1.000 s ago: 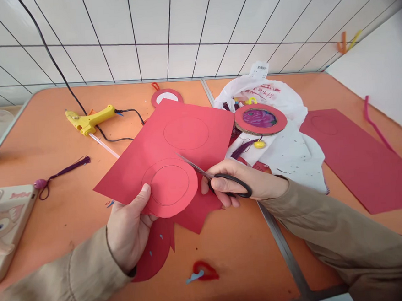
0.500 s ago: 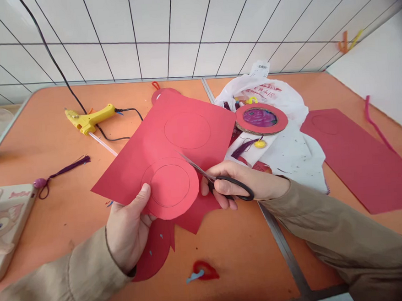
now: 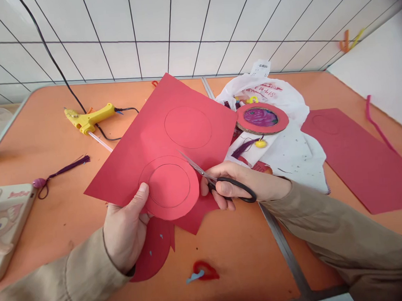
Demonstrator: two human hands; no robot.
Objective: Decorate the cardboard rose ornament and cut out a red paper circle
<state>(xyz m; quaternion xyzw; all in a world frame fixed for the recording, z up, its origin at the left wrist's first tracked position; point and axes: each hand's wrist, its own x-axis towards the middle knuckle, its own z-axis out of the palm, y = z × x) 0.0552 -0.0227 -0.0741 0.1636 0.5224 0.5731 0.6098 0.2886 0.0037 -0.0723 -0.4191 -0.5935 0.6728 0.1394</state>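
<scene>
My left hand [image 3: 129,229] pinches a sheet of red paper [image 3: 145,145] at its near edge, thumb on top and fingers underneath. Circles are drawn on the sheet; the near one has a smaller circle inside it, and its right and lower outline is cut round. In my right hand [image 3: 234,185] are black-handled scissors [image 3: 236,189]. Their blades lie at the cut edge, on the upper right of the near circle. Below the sheet, dark red paper pieces [image 3: 151,252] lie on the orange table [image 3: 244,276], partly hidden.
A yellow glue gun [image 3: 93,119] with a cord lies at the back left. Left are a purple tassel [image 3: 66,169] and a phone [image 3: 9,223]. Right of the sheet, a red ring-shaped piece [image 3: 281,121] rests on a white bag [image 3: 287,98]. More red paper [image 3: 360,157] lies far right.
The sheet's far corner has swung up and now hides most of the round red piece behind it. My left hand has shifted slightly left; the scissors have barely moved.
</scene>
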